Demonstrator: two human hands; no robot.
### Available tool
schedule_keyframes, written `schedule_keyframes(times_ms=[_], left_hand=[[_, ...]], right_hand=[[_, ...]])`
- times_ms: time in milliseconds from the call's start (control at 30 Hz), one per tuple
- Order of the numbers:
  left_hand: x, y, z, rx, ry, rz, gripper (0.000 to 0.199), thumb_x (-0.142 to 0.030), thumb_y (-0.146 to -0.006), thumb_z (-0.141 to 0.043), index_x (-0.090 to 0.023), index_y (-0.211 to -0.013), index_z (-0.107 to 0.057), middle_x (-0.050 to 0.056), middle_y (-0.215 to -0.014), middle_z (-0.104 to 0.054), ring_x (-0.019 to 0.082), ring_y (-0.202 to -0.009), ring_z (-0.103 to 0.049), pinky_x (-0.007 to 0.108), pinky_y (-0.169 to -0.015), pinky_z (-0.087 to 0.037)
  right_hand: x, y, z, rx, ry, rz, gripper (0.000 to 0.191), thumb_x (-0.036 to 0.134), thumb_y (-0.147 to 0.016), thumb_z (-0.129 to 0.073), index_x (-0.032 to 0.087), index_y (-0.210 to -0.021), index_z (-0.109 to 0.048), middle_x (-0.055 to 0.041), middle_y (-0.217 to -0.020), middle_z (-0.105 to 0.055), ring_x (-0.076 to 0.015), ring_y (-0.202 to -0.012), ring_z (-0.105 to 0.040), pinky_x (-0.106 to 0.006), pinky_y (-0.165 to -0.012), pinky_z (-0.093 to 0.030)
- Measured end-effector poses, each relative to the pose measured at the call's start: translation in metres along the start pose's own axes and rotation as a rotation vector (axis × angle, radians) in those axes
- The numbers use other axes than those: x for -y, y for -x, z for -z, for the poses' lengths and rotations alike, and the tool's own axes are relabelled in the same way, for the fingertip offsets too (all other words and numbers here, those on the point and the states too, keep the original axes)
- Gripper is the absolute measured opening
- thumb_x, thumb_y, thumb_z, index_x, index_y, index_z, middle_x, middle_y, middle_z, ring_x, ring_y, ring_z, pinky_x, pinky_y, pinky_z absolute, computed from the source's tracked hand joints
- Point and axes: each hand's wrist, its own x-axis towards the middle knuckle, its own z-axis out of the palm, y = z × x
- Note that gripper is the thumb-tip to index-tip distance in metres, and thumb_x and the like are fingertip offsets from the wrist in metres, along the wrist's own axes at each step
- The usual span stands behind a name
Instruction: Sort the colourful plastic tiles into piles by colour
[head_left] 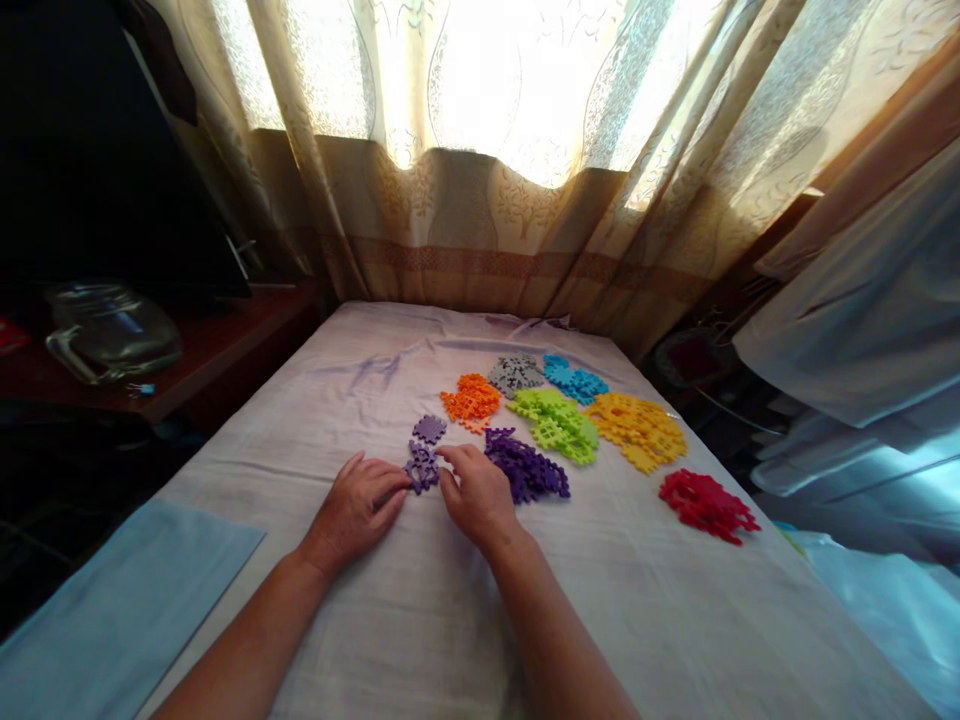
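Observation:
Small light-purple toothed plastic interlocking pieces (422, 466) lie on the sheet between my hands, with cut-out gaps in them. My left hand (358, 505) rests palm down, and its fingertips are at the left edge of these pieces, seeming to pinch them. At their right edge is my right hand (478, 493), its thumb and index finger apart; whether it touches them I cannot tell. A solid light-purple toothed disc (430, 429) lies just beyond. To the right of my right hand is a pile of dark purple interlocking pieces (527, 467).
Sorted piles lie farther off: orange (471, 400), grey (516, 374), blue (574, 379), lime green (556, 424), yellow (637, 430) and red pieces (706, 503). A light-blue cloth (142, 600) covers the near left corner. A glass jug (112, 332) stands on a side table; curtains (480, 210) hang behind.

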Motion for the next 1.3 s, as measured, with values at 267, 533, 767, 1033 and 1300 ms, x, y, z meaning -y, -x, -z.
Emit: schedule_keyframes(times_ms=[267,533,767,1033,1300], left_hand=[[-0.001,-0.001,0.000,-0.009,0.032,-0.065,0.019,-0.029,-0.092,-0.050,-0.024,-0.099,-0.067,0.003,-0.101,-0.074,0.019,-0.097,-0.066,0.047,-0.108,-0.036],[0.008,0.001,-0.009,-0.055,-0.030,-0.067,0.029,-0.036,-0.091,-0.051,-0.026,-0.113,-0.067,0.006,-0.122,-0.069,0.024,-0.114,-0.062,0.051,-0.108,-0.037],[0.009,0.001,-0.008,-0.001,-0.029,-0.057,0.029,-0.038,-0.092,-0.050,-0.028,-0.113,-0.068,0.004,-0.120,-0.071,0.024,-0.115,-0.062,0.052,-0.111,-0.033],[0.009,0.002,-0.008,-0.006,-0.014,-0.060,0.029,-0.037,-0.091,-0.051,-0.029,-0.112,-0.069,0.004,-0.118,-0.071,0.024,-0.115,-0.062,0.052,-0.109,-0.035],[0.004,0.001,-0.004,-0.014,0.008,-0.073,0.024,-0.034,-0.091,-0.052,-0.028,-0.107,-0.069,0.003,-0.108,-0.074,0.021,-0.105,-0.067,0.047,-0.108,-0.037]], right_hand=[[0.006,0.006,-0.015,0.063,0.167,0.029,0.026,0.041,-0.086,-0.062,0.027,-0.107,-0.069,-0.0061,-0.114,-0.062,-0.0213,-0.105,-0.058,-0.029,-0.082,-0.045],[0.016,0.005,-0.009,0.134,0.259,-0.013,0.016,0.029,-0.088,-0.058,0.022,-0.098,-0.067,-0.0066,-0.103,-0.064,-0.0197,-0.097,-0.059,-0.027,-0.076,-0.044],[0.010,0.003,0.006,0.101,0.196,-0.049,0.014,0.025,-0.087,-0.056,0.021,-0.097,-0.066,-0.0056,-0.104,-0.064,-0.0168,-0.090,-0.061,-0.026,-0.076,-0.042],[-0.049,0.003,0.077,-0.048,0.190,-0.374,0.014,0.027,-0.083,-0.058,0.022,-0.087,-0.070,-0.0041,-0.095,-0.068,-0.0165,-0.084,-0.061,-0.026,-0.072,-0.040],[-0.072,0.009,0.085,0.087,0.196,-0.516,0.015,0.032,-0.082,-0.060,0.024,-0.084,-0.073,-0.0047,-0.089,-0.072,-0.0195,-0.084,-0.064,-0.027,-0.067,-0.039]])
